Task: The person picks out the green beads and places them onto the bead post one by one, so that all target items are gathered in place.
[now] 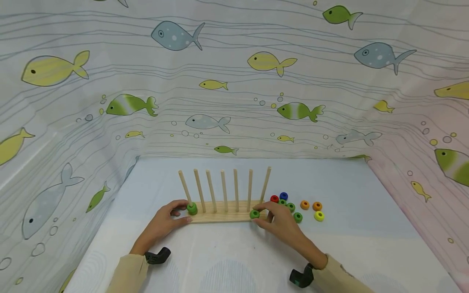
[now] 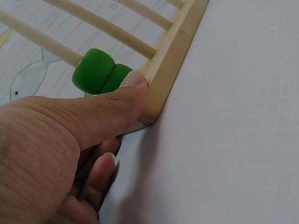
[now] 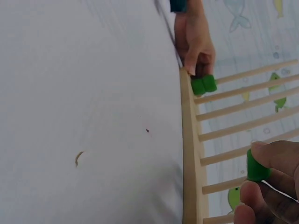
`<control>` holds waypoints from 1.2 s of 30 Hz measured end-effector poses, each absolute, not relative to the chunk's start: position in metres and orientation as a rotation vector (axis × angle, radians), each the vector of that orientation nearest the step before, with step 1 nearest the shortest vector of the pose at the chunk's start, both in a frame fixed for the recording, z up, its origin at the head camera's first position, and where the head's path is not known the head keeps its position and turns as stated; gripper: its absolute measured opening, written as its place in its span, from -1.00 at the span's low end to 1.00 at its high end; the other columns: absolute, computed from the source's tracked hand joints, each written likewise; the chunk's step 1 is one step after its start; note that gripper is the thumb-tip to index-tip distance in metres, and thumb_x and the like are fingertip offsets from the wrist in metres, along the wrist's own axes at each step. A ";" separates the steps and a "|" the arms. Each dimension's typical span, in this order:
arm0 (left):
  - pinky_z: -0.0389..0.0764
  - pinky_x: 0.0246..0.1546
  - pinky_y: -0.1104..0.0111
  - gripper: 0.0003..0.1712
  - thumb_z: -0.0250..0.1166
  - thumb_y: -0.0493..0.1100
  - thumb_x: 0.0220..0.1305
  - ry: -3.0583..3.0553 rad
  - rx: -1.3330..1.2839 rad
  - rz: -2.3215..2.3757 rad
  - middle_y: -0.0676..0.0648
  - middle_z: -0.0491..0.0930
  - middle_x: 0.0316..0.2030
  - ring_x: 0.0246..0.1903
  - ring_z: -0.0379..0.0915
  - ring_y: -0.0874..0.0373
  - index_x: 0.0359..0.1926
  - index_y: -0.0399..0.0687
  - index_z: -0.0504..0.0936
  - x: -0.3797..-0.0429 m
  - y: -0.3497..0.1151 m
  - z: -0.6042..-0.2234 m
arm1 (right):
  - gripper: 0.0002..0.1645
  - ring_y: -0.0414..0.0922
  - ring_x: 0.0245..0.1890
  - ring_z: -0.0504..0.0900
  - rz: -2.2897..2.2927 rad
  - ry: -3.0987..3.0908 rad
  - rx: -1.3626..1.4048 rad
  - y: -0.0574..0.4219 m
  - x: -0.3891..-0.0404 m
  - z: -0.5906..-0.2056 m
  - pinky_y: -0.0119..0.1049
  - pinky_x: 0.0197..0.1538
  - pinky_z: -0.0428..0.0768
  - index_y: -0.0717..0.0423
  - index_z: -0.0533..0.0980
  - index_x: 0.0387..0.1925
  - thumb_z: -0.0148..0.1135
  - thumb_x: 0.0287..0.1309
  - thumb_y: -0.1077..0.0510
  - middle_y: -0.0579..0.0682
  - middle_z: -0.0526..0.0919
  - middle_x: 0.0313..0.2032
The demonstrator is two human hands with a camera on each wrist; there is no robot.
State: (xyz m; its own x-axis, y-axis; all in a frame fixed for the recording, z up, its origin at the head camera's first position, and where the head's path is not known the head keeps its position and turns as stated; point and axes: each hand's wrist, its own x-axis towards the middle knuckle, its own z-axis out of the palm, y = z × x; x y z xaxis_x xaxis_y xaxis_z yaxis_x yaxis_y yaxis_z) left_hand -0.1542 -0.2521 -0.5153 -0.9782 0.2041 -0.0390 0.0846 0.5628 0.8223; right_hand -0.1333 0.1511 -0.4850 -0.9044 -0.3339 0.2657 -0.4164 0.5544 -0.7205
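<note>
The left hand (image 1: 166, 221) grips the wooden pegboard (image 1: 221, 217) at its nine o'clock end, beside two stacked green beads (image 1: 192, 209); toward three o'clock, the right hand (image 1: 280, 221) pinches another green bead (image 1: 254, 214). Threading seems in hand: the next move likely calls for raising that bead over the nine o'clock peg (image 1: 185, 186).

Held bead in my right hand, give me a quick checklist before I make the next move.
1. Held bead pinched by the right hand: ok.
2. Grip firm enough: cannot tell; pressure doesn't show.
3. Left hand on the left end of the board: ok.
4. Two green beads threaded on the leftmost peg: ok.
5. Held bead threaded on a peg: not ok, it's off them all.
6. Loose beads near the board's right end: ok.
</note>
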 end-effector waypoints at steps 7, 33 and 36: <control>0.49 0.07 0.13 -0.28 0.52 0.00 0.25 2.656 0.244 1.390 -0.15 0.57 0.18 0.02 0.47 0.02 0.35 -0.11 0.51 -0.154 -0.252 -0.514 | -0.61 -0.34 -0.56 0.47 1.317 -2.665 0.723 0.135 -0.133 -0.483 -0.39 -0.56 0.49 -0.03 0.71 -0.02 0.60 0.09 0.16 -0.19 0.73 -0.16; 0.49 0.04 0.17 -0.28 0.53 0.00 0.24 2.649 0.215 1.390 -0.14 0.57 0.18 0.01 0.45 0.04 0.35 -0.10 0.51 -0.155 -0.252 -0.516 | -0.65 -0.40 -0.57 0.43 1.266 -2.665 0.921 0.088 -0.129 -0.474 -0.45 -0.52 0.48 -0.06 0.71 -0.01 0.55 0.17 0.05 -0.21 0.73 -0.14; 0.49 0.04 0.18 -0.28 0.52 0.00 0.24 2.648 0.221 1.390 -0.14 0.57 0.18 0.01 0.45 0.04 0.35 -0.11 0.50 -0.155 -0.252 -0.516 | -0.64 -0.39 -0.57 0.43 1.274 -2.653 0.936 0.084 -0.130 -0.474 -0.45 -0.51 0.47 -0.04 0.71 0.00 0.55 0.17 0.05 -0.22 0.73 -0.15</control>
State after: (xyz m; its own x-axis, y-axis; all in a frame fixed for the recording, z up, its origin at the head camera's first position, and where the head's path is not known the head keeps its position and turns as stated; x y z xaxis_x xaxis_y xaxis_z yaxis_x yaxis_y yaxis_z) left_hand -0.1547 -0.2516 -0.5158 -0.9789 0.1958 -0.0578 0.0636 0.5615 0.8251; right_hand -0.1301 0.0838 -0.4736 -0.8149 -0.4986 0.2955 -0.5424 0.4764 -0.6920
